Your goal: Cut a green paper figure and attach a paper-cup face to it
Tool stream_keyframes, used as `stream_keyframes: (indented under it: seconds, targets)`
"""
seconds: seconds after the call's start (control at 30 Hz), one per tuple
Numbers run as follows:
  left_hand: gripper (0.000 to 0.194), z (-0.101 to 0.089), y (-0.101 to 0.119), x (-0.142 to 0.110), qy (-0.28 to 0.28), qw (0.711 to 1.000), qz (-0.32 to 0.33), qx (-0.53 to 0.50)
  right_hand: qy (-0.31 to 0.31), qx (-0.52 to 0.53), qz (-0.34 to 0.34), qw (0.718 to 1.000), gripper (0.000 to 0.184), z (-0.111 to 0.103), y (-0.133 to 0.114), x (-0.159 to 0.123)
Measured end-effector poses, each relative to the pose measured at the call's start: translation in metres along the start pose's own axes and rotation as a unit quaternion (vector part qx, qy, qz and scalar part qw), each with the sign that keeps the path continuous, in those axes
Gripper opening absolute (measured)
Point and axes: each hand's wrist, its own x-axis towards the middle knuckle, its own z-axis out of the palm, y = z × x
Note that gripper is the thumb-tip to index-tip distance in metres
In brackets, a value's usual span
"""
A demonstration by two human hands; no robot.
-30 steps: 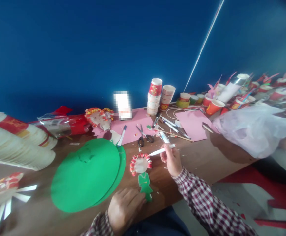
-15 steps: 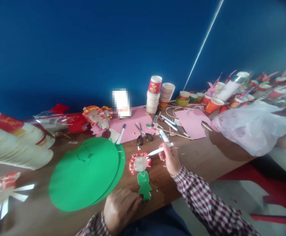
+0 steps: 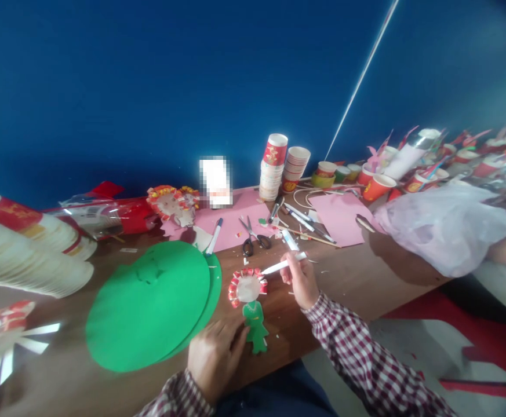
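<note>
A small paper doll lies near the table's front edge: a green paper body [image 3: 255, 325] under a round white head [image 3: 247, 287] ringed with red cup strips. My left hand [image 3: 213, 359] rests on the table with its fingers pressing the doll's green body at its left side. My right hand [image 3: 299, 280] is closed round a white marker pen [image 3: 283, 264], whose tip points left at the doll's head. Just left of the doll lie two stacked green paper discs [image 3: 150, 306].
Black-handled scissors [image 3: 253, 238], pens and sticks lie on pink paper [image 3: 235, 223] behind the doll. Stacked paper cups [image 3: 272, 168] stand at the wall, more cups far right. A row of nested cups [image 3: 22, 249] lies at left. A white plastic bag [image 3: 441, 226] sits at right.
My left hand has slid forward, its fingers now on the doll's green body. My right hand with the pen has barely moved.
</note>
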Motion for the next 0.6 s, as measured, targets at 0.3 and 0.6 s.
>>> stream_keyframes:
  seconds: [0.3, 0.6]
  targets:
    - [0.021, 0.0050, 0.0027, 0.0051, -0.009, 0.998, 0.004, 0.067, 0.003, 0.003, 0.000, 1.000, 0.035, 0.0014, -0.0030, -0.0004]
    - [0.021, 0.0041, 0.0016, 0.0023, -0.019, 0.999, -0.024, 0.034, 0.007, 0.003, 0.003, 1.000, 0.036, 0.0010, -0.0036, -0.0007]
